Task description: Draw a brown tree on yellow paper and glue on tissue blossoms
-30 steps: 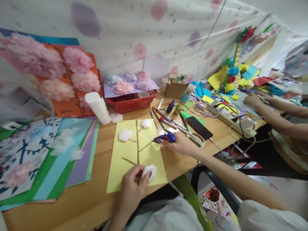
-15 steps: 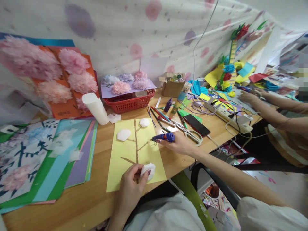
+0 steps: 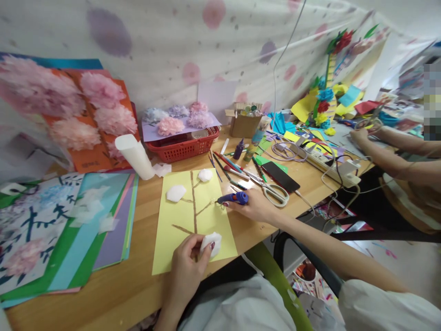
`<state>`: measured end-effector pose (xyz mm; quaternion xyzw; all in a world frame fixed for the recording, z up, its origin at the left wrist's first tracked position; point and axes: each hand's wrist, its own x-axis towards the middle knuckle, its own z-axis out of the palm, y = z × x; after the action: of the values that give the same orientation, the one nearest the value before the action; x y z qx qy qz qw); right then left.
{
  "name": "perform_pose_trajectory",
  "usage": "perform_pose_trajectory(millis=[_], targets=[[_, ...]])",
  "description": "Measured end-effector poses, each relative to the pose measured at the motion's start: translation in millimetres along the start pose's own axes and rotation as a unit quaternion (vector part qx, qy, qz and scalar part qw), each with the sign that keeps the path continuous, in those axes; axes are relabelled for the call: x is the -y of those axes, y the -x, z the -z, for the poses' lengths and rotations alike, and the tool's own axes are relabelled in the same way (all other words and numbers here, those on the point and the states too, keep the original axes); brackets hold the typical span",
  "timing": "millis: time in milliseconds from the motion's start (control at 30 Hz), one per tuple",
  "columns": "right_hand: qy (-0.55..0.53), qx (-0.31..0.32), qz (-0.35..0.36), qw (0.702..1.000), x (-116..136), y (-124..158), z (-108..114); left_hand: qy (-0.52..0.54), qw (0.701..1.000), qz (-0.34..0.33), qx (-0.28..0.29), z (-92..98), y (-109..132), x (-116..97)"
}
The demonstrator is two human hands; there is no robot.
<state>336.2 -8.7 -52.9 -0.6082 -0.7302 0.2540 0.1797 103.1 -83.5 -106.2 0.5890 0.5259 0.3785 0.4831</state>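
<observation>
A yellow sheet of paper [image 3: 165,239] lies on the wooden table, with a brown branch [image 3: 194,202] drawn on it. Two white paper pieces, one at the left branch tip [image 3: 176,193] and a smaller one at the top [image 3: 205,175], rest on the sheet. My right hand [image 3: 253,206] is closed round a blue glue gun [image 3: 234,198], its nozzle at the tip of the right-hand branch, where a small glossy spot shows. Over the sheet's lower edge, my left hand [image 3: 189,259] pinches another white paper piece [image 3: 211,244] between thumb and fingers.
Scissors [image 3: 275,195], a black phone [image 3: 279,176] and several pens lie right of the sheet. Behind stand a red basket [image 3: 182,149] and a white roll [image 3: 136,158]. Coloured papers [image 3: 113,243] are stacked left. A power strip [image 3: 324,163] and a co-worker's hands [image 3: 361,137] are at right.
The camera view has shifted slightly. Both my hands keep nearly the same place over the sheet, the glue gun at the branch tip. The co-worker's hands have moved.
</observation>
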Motion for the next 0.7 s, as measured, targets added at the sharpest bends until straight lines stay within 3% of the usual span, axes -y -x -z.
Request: perform_pose_trajectory(millis=[267, 467, 700], targets=[[0.025, -0.011, -0.012, 1.0, -2, -1, 1, 0.005, 1.0, 0.01, -0.006, -0.7, 0, 1], [0.059, -0.037, 0.02, 0.997, 1, -7, 9, 0.003, 1.0, 0.009, 0.001, -0.9, 0, -1], [-0.004, 0.019, -0.012, 1.0, 10, -8, 10, -0.002, 1.0, 0.008, -0.003, -0.4, 0, -1]])
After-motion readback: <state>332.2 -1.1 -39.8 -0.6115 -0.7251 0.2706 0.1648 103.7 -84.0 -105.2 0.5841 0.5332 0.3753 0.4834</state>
